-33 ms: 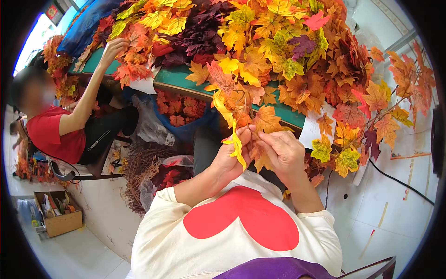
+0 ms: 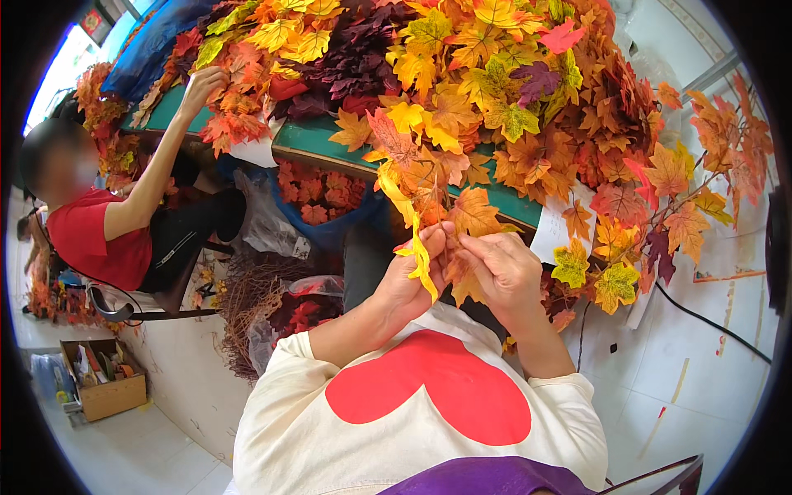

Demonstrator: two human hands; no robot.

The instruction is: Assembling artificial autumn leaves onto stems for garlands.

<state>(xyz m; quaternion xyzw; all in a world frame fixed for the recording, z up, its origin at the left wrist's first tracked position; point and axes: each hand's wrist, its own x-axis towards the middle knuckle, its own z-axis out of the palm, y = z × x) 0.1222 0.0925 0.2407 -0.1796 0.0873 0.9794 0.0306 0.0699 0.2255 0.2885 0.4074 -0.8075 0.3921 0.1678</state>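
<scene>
Both hands up in front of the desk's near edge, over the lap. Left hand [image 2: 404, 276]: fingers curled, thumb and fingertips pinching the stem of an artificial spray of yellow, orange and coral maple-shaped leaves [image 2: 394, 194]. Right hand [image 2: 503, 268]: thumb and forefinger pinched at the same stem; exact contact hidden by leaves. Spray tilts away from the wearer, its top overlapping the near edge of the green-topped desk [image 2: 309, 142].

Room is tight ahead: a large heap of yellow, orange and dark purple leaves [image 2: 478, 82] crowds the desk almost to that edge, a narrow green strip showing. Past the right corner, a long leafy orange branch [image 2: 660, 219] juts over white tiled floor [image 2: 660, 388], open lower down, a black cable [image 2: 714, 326] crossing it. At the desk's left end, a red-shirted co-worker [image 2: 87, 239] reaches to leaves.
</scene>
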